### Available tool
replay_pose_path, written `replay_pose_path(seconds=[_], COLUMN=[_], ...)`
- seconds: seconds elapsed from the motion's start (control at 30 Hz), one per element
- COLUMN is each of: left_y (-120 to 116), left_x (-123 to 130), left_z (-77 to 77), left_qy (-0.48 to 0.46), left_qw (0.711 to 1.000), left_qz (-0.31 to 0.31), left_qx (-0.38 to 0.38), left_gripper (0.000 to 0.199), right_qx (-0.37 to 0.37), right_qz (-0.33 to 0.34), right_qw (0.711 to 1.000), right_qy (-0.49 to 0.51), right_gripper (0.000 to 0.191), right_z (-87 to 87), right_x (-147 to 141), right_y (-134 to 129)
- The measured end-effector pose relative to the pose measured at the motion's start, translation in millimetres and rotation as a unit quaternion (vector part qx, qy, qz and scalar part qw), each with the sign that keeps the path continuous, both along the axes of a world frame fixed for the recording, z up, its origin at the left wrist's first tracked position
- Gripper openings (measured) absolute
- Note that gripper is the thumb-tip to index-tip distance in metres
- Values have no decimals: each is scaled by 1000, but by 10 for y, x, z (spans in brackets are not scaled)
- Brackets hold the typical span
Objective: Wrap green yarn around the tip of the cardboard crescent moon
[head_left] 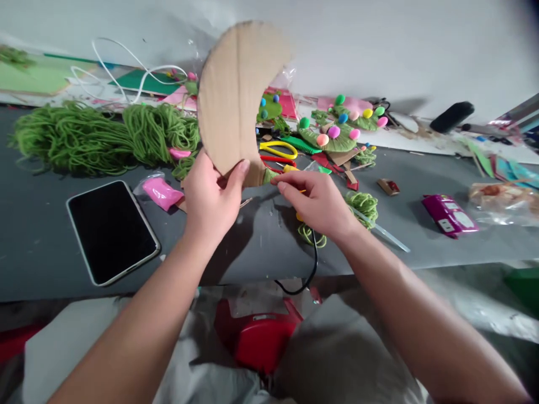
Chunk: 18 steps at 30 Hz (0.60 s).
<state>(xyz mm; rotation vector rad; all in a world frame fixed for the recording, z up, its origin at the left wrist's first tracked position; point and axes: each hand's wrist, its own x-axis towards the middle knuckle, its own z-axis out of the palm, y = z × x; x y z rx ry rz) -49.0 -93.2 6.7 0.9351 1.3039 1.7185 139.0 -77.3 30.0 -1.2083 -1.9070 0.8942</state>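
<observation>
A crescent-shaped piece of cardboard (229, 95) is held up above the table, its curve opening to the right. My left hand (213, 196) is closed around its lower part, with the thumb on the front face. Green yarn (269, 175) is wrapped around the crescent's lower right tip. There my right hand (318, 202) pinches with thumb and fingertips at the yarn-covered end. Below that hand lie a loop of green yarn (314, 235) and a black cord (314, 266). Yellow-handled scissors (280, 148) rest behind the tip.
Bundles of green yarn (76, 137) and a tablet (113, 231) lie on the left, near a pink packet (160, 192). Pompom-decorated green pieces (337, 137) sit behind my right hand. Farther right are a purple packet (450, 215) and a clear plastic bag (505, 205).
</observation>
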Motion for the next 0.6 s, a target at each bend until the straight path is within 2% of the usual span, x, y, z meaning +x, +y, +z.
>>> replay_pose_path(seconds=[0.1,0.17,0.4,0.6], left_y=[-62,-83,-15,-9], left_x=[37,56,104,102], left_z=[30,36,-33,24], left_qy=[98,102,-29,-102], left_qw=[994,994,1000,993], left_qz=[35,35,-7,-39], left_qx=[22,16,0,-34], left_gripper=[34,32,34,31], right_qx=[6,18,60,94], right_qz=[-1,-1,-14,-4], right_qw=[1000,1000,998,995], right_qy=[5,0,-12,-40], right_gripper=[24,26,27,26], right_z=[-70,-118,-248,-240], right_x=[-11,-7,1,43], right_y=[-94,-143,-146,-174])
